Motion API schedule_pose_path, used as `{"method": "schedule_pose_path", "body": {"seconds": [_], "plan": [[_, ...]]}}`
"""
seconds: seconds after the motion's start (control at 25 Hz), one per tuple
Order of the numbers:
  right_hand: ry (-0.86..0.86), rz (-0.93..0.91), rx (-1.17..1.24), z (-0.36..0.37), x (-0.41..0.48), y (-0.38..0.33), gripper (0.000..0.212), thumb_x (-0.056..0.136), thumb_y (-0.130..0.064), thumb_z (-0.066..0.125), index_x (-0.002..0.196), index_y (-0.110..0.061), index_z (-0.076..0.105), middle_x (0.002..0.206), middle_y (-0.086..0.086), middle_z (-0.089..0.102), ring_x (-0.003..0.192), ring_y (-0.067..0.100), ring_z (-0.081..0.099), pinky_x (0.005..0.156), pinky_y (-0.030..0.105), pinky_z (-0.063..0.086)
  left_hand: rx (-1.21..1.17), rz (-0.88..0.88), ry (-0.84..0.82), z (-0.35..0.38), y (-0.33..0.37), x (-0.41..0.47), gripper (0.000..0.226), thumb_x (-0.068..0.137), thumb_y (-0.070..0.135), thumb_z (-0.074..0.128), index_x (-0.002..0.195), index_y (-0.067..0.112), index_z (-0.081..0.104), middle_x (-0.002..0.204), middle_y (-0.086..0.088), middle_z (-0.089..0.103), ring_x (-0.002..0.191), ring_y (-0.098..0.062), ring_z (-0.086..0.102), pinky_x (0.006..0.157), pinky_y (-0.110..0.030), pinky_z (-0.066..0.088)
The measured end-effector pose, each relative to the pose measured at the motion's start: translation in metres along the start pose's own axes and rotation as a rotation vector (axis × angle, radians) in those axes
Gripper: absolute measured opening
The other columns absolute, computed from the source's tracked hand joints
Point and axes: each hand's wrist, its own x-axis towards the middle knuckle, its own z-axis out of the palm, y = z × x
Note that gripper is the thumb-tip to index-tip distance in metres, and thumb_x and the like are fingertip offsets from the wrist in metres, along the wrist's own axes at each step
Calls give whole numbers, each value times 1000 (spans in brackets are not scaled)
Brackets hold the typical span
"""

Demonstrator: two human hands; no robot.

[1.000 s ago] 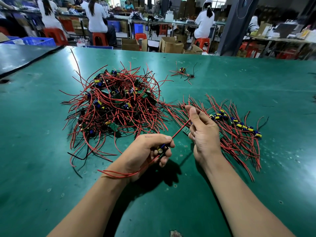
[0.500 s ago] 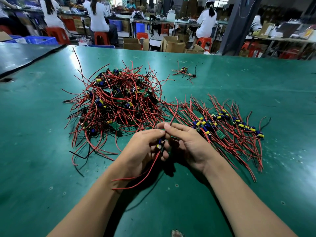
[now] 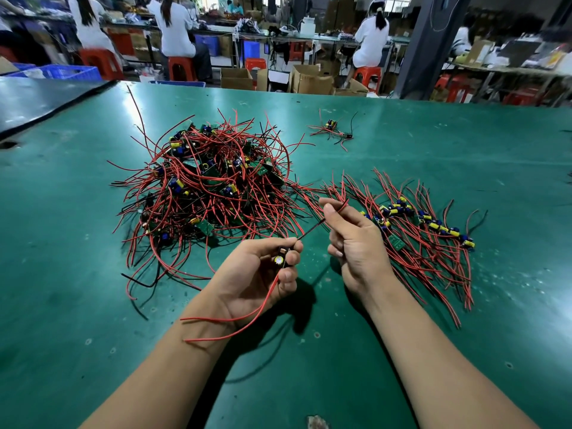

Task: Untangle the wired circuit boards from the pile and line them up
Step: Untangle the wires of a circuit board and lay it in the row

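A tangled pile [image 3: 210,187] of small green circuit boards with red and black wires lies on the green table [image 3: 62,274], left of centre. A lined-up row of boards [image 3: 424,224] with wires trailing toward me lies to the right. My left hand [image 3: 257,274] grips one small circuit board [image 3: 281,258] with its fingertips; two red wires from it hang over my wrist. My right hand [image 3: 356,243] pinches a red wire [image 3: 339,207] of that board between thumb and forefinger, pulled taut above the table.
One separate board with wires [image 3: 332,130] lies alone farther back. A dark mat [image 3: 37,100] covers the neighbouring table at the far left. Beyond the table's far edge are cardboard boxes [image 3: 309,78], red stools and seated people at other benches.
My hands had come together at the held board; now the right hand has drawn away to the right, stretching out one wire. The left hand has turned the board slightly.
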Motion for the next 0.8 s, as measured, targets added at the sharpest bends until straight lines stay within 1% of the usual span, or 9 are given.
{"method": "schedule_pose_path", "body": {"seconds": [0.08,0.16,0.28,0.36,0.48,0.56,0.64,0.72,0.8], "plan": [[79,-49,-9,1,1,0,6,94,-13,66,88,-13,67,61,0,44,37,0,20,35,13,18,-24,-18,-24,0,1,0,14,77,16,59,67,8,66,56,3,49,37,-9,41,37,-19,38],[149,-68,4,0,3,2,15,93,-16,69,80,-15,61,68,8,40,37,1,20,35,15,18,-24,-33,-40,0,1,0,15,78,16,58,68,8,66,56,3,50,37,-9,41,37,-20,39],[262,-129,-40,-1,6,6,28,90,-18,75,67,-19,59,54,-6,38,39,3,25,38,16,22,-6,-55,-32,0,-1,1,15,79,16,58,69,8,66,56,3,50,37,-9,41,37,-20,38],[344,-224,-135,-2,7,7,22,86,-16,79,68,-18,67,54,-11,52,46,3,40,49,18,35,3,-69,-24,0,-2,2,15,79,16,58,68,8,65,56,3,50,36,-9,40,37,-20,38],[392,-326,-217,-5,9,5,15,81,-11,83,74,-18,71,76,0,70,65,8,60,65,22,48,17,-74,-2,0,-2,2,18,81,16,57,66,9,65,56,3,49,36,-9,40,37,-20,37],[371,-290,-193,-7,8,4,18,84,-14,81,72,-17,68,66,-4,65,52,7,51,53,21,43,43,-57,17,1,-2,1,19,81,16,57,66,9,65,56,3,49,36,-9,40,37,-20,37],[324,-205,-79,-6,7,3,25,91,-19,75,71,-17,61,50,-11,47,39,5,32,39,18,28,130,-23,47,2,-2,0,19,81,17,58,66,10,66,56,2,50,38,-10,42,39,-20,38],[286,-134,9,-7,7,-1,28,97,-26,67,73,-13,59,47,-11,37,35,4,24,35,16,21,252,35,109,3,-4,0,20,85,17,57,70,8,67,57,-1,54,41,-13,48,42,-22,42],[265,-79,56,-8,8,-5,34,101,-33,60,77,-9,63,52,-8,41,35,4,25,34,17,21,326,120,175,1,-7,0,20,91,14,56,77,4,67,60,-6,59,45,-17,55,45,-23,48]]}}
